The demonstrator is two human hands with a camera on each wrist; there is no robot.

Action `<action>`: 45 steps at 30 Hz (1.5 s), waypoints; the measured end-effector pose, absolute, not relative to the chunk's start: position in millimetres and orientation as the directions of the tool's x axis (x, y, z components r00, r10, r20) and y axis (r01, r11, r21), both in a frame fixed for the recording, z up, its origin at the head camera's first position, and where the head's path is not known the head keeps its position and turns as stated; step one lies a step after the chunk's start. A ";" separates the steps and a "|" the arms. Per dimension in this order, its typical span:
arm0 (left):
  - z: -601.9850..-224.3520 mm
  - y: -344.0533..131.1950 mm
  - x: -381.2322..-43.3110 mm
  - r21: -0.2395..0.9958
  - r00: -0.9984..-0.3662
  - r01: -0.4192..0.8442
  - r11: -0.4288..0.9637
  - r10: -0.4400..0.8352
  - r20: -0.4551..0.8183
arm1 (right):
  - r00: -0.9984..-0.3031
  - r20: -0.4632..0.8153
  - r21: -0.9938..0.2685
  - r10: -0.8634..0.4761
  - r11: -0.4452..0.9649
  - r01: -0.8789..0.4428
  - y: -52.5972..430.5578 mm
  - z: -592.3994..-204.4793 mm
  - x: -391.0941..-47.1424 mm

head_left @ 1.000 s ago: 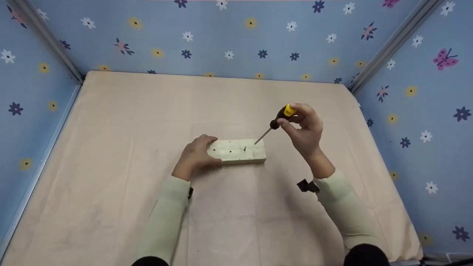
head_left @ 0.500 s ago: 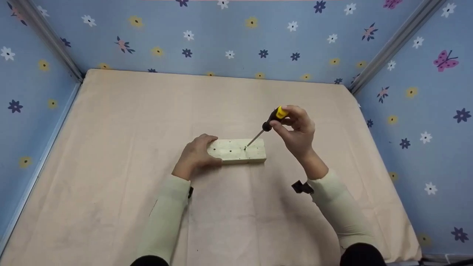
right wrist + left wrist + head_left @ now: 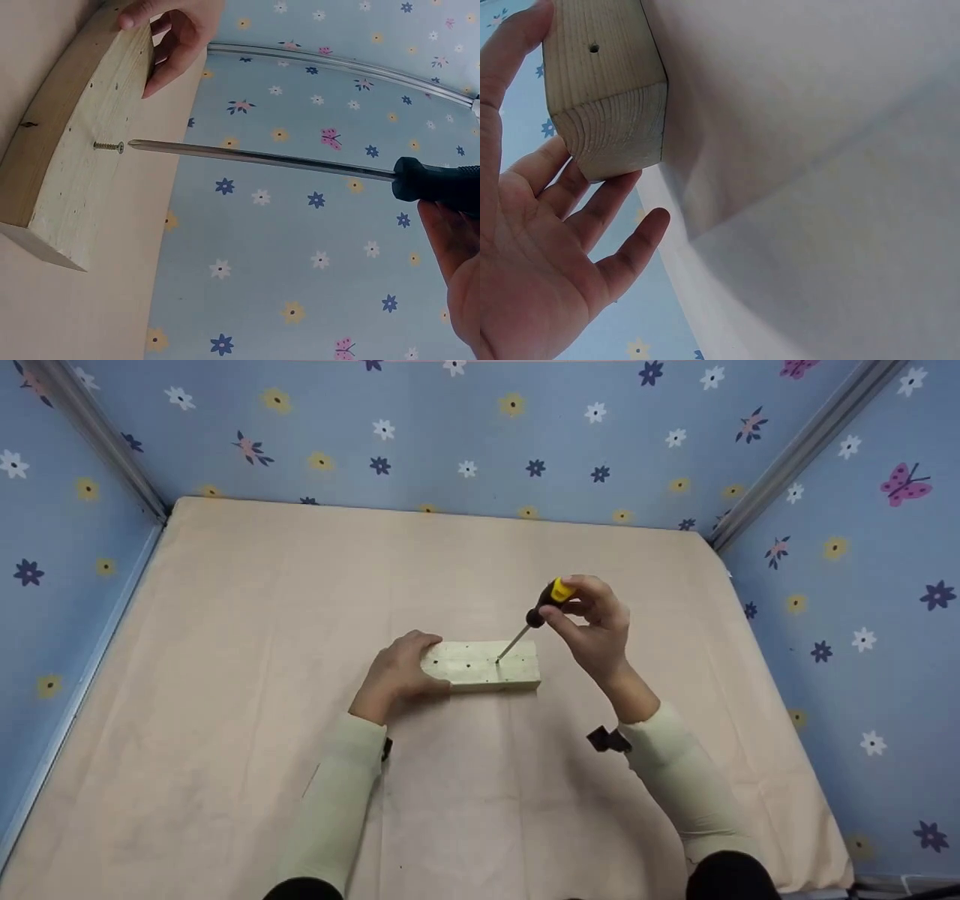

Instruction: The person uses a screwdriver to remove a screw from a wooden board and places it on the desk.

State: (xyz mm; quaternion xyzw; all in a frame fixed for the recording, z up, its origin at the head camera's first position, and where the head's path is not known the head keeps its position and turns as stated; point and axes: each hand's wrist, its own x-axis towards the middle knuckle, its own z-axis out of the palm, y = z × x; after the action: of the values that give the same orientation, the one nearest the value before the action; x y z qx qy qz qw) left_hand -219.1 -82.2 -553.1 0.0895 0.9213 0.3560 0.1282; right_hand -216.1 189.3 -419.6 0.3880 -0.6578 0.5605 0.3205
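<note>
A pale wooden block (image 3: 519, 669) with several small holes lies on the cloth-covered table. My left hand (image 3: 399, 669) holds its left end, thumb on the near side and fingers on the far side; the left wrist view shows the end grain (image 3: 615, 131). A screw (image 3: 109, 147) stands partly sunk in the block's top, its shank and head exposed. My right hand (image 3: 600, 631) grips a screwdriver (image 3: 535, 617) with a black and yellow handle, tilted over the block. In the right wrist view the shaft (image 3: 262, 159) points at the screw head, its tip just short of it.
The beige tablecloth (image 3: 285, 585) spreads around the block on all sides. Blue flowered panels (image 3: 450, 435) with grey metal posts (image 3: 810, 450) enclose the table at the back and sides. A black wrist-camera mount (image 3: 609, 739) juts from the right sleeve.
My right hand has moved left with the screwdriver, bringing its tip from the block's far right part to the screw. My left hand and the block have stayed in place.
</note>
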 end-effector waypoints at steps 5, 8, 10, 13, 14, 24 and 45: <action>-553.5 -81.9 -219.3 0.679 -0.950 0.071 0.731 0.256 -0.176 | -0.494 0.854 -0.488 -0.161 0.076 -0.869 190.0 -422.6 -218.3; -554.0 -81.5 -218.8 0.685 -0.951 0.065 0.725 0.252 -0.176 | -0.493 0.855 -0.487 -0.157 0.077 -0.870 190.0 -424.3 -219.5; -554.2 -81.3 -218.4 0.689 -0.953 0.066 0.722 0.251 -0.172 | -0.494 0.856 -0.488 -0.153 0.077 -0.870 189.7 -424.6 -219.6; -553.7 -81.4 -218.6 0.684 -0.954 0.070 0.726 0.250 -0.168 | -0.499 0.853 -0.492 -0.154 0.086 -0.867 188.3 -423.0 -218.8; -553.5 -81.7 -218.8 0.682 -0.953 0.072 0.728 0.251 -0.167 | -0.502 0.851 -0.493 -0.155 0.094 -0.865 187.4 -422.1 -218.4; -553.5 -82.3 -219.9 0.687 -0.955 0.067 0.724 0.245 -0.165 | -0.520 0.847 -0.499 -0.111 0.169 -0.850 175.2 -416.9 -219.0; -554.4 -81.1 -217.7 0.696 -0.955 0.074 0.714 0.253 -0.157 | -0.542 0.834 -0.530 -0.099 0.125 -0.839 159.3 -419.6 -209.9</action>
State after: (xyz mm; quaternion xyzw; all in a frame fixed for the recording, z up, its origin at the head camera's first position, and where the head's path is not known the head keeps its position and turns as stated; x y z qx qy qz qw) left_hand -217.7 -81.1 -554.4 0.0891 0.9179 0.3672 0.1214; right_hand -209.9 159.3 -419.6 0.3477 -0.6742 0.5627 0.3286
